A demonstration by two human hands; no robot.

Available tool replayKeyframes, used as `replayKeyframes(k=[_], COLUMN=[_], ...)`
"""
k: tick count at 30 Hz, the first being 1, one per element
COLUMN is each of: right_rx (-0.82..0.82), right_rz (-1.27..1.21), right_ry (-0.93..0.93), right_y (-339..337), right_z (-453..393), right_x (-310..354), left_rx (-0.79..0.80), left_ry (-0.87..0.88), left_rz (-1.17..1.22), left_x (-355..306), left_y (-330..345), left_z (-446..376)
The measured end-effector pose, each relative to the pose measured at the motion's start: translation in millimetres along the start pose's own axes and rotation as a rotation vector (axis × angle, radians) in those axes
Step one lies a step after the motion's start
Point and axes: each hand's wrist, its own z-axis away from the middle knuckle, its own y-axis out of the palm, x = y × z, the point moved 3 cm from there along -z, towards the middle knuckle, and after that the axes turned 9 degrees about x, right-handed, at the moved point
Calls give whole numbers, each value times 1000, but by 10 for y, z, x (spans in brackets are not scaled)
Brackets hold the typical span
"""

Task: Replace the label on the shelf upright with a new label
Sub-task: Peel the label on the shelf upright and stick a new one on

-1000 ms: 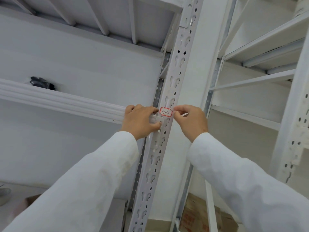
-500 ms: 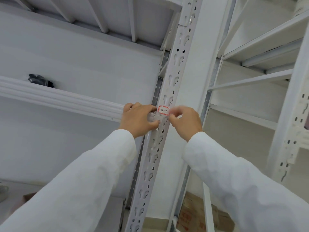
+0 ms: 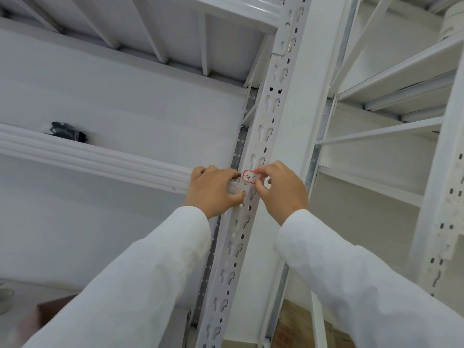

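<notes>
1. Shelf upright (image 3: 263,136): white perforated steel post w/ keyhole slots, runs from top centre-right of frame down to bottom centre, leaning left as it descends
2. Label (image 3: 249,177): small white sticker w/ red border and handwritten digits, sits on the upright's front face just above frame centre; right edge covered by fingers, so the full text can't be read
3. Right hand (image 3: 281,189): centre-right of frame, thumb and forefinger drawn together at the label's right edge, pinching or picking at it; remaining fingers curled in behind. Can't tell if the edge is lifted off the metal
4. Left hand (image 3: 213,190): just left of the upright at the same height, fingers curled round the post's left flange and the bracket where the beam meets it; thumb tip lies on the post below the label, forefinger tip reaches near the label's left edge
5. Both arms in white sleeves (image 3: 140,285), coming up from the bottom corners of frame
6. White shelf beam (image 3: 95,156): ribbed, crosses from mid-left edge to the upright, ending under the left hand
7. Dark bundled object (image 3: 67,133) lies on the shelf at upper left, well apart from the hands; too small to identify
8. Second white rack (image 3: 391,79) fills the right side of frame, w/ another slotted post at far right
9. Cardboard box (image 3: 293,330) w/ red print at bottom centre-right, behind the right sleeve
</notes>
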Motion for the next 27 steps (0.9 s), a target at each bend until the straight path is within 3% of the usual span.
replayKeyframes(k=[8, 15, 27], right_rx=[-35, 79, -22], right_rz=[39, 42, 240], right_ry=[-15, 9, -224], right_y=[9, -170, -59], right_z=[26, -114, -91], right_x=[11, 84, 108], left_rx=[-6, -4, -8], left_ry=[1, -7, 4], left_rz=[12, 25, 15], left_x=[17, 33, 21], left_y=[22, 29, 17], left_z=[-14, -13, -8])
